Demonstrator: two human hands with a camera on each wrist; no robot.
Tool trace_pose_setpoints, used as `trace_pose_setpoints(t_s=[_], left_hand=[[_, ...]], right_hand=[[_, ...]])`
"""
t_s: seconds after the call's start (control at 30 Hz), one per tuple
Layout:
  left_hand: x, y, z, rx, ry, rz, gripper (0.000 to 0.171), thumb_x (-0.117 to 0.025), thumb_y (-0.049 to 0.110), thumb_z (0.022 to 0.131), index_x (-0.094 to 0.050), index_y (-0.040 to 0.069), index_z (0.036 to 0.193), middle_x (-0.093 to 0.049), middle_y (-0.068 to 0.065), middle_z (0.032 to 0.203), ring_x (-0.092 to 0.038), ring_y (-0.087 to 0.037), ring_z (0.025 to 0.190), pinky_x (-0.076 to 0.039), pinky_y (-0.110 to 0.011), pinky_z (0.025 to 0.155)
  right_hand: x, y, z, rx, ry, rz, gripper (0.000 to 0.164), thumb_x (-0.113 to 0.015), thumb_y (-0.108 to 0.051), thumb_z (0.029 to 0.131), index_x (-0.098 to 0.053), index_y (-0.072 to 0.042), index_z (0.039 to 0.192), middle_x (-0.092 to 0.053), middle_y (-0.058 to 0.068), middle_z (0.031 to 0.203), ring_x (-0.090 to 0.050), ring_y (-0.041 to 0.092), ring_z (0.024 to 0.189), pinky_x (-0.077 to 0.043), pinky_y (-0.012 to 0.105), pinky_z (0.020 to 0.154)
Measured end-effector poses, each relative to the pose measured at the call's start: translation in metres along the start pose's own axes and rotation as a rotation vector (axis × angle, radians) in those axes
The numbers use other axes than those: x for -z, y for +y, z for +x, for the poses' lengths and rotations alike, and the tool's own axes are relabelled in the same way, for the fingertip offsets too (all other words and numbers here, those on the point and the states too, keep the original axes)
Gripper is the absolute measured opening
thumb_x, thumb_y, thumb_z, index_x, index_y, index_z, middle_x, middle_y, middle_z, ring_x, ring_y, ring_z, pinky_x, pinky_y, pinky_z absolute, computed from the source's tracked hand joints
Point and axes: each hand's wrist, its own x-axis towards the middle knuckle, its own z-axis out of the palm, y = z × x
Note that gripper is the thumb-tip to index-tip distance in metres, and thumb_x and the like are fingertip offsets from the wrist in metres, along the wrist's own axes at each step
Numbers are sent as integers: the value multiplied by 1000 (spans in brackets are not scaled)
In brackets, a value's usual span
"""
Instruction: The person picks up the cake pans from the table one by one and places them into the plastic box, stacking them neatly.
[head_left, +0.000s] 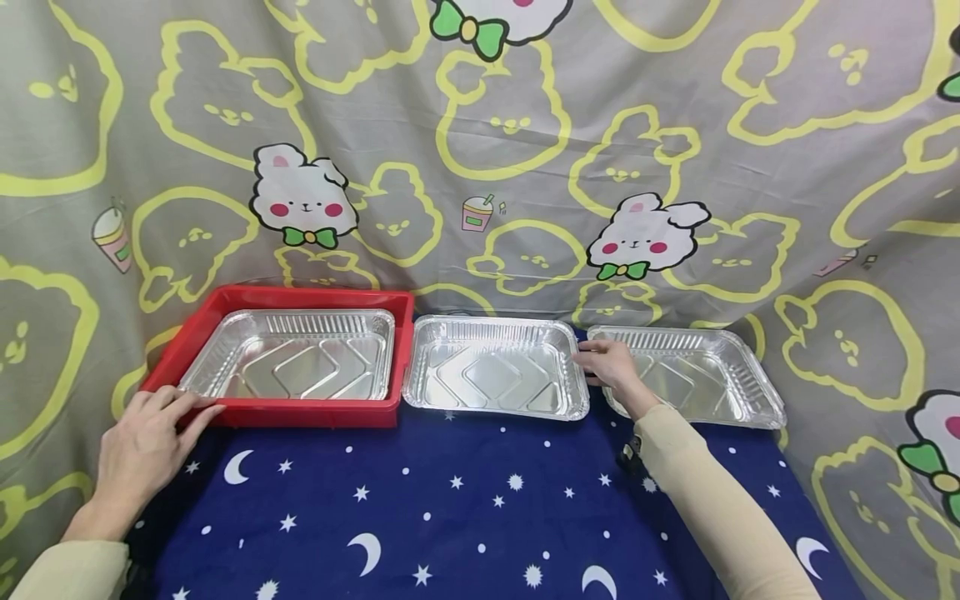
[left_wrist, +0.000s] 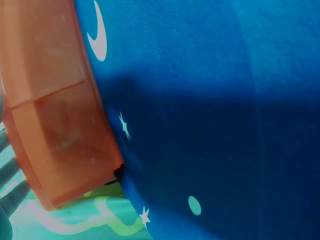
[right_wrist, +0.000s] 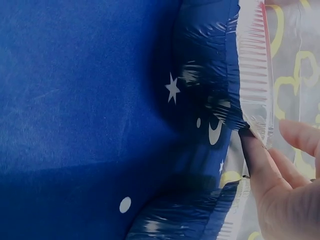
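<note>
Inside a red plastic tray (head_left: 401,358) on the left lies a silver foil pan (head_left: 300,367). My left hand (head_left: 146,442) holds the red tray's front left corner, fingers on the rim and thumb along the front wall. In the left wrist view, fingertips (left_wrist: 12,172) show beside the tray wall (left_wrist: 65,125). A second foil pan (head_left: 495,375) stands in the middle, right of the tray. My right hand (head_left: 611,367) grips that pan's right rim. In the right wrist view, a digit of the right hand (right_wrist: 280,180) meets the pan's edge (right_wrist: 232,75).
A third foil pan (head_left: 693,379) stands at the right, partly behind the right hand and forearm. All stand on a dark blue cloth (head_left: 450,500) with moons and stars. A grey curtain (head_left: 525,200) with yellow cartoon outlines hangs directly behind.
</note>
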Motion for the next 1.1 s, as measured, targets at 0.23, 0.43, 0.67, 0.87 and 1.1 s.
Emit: trace_pose_setpoints(t_s=[0.23, 0.43, 0.67, 0.87, 1.1], left_hand=[[0, 0, -1, 2, -5, 5, 82, -32, 78, 101, -74, 8, 96, -65, -17, 89, -55, -39, 81, -52, -63, 58], [0, 0, -1, 3, -5, 4, 78, -36, 76, 102, -74, 8, 96, -64, -17, 88, -55, -39, 81, -51, -63, 58], [1, 1, -1, 5, -6, 3, 72, -42, 73, 103, -73, 8, 96, -65, -17, 89, -55, -39, 81, -51, -62, 58], [1, 1, 0, 1, 1, 3, 62, -52, 66, 103, -74, 9, 96, -65, -17, 89, -56, -39, 82, -52, -63, 59], [0, 1, 1, -8, 16, 0, 92, -21, 83, 98, -73, 8, 94, -65, -17, 88, -56, -41, 81, -51, -63, 58]], right_hand=[[4, -1, 0, -2, 1, 40, 53, -71, -17, 99, -57, 2, 147, -64, 25, 142, -73, 19, 104, -65, 28, 83], [10, -2, 1, -26, -5, 52, 54, -73, -16, 98, -57, 1, 147, -72, 10, 121, -68, 7, 87, -64, 24, 77], [10, -3, 2, -17, -27, 45, 54, -71, -12, 99, -54, 4, 148, -68, 11, 124, -64, 6, 86, -62, 20, 73], [11, -2, 3, -14, -25, 40, 53, -71, -10, 99, -55, 6, 147, -69, 14, 125, -65, 3, 83, -62, 20, 73], [10, -3, 5, -30, -18, 34, 53, -71, -11, 99, -56, 5, 147, -72, 13, 121, -67, 0, 78, -62, 21, 72]])
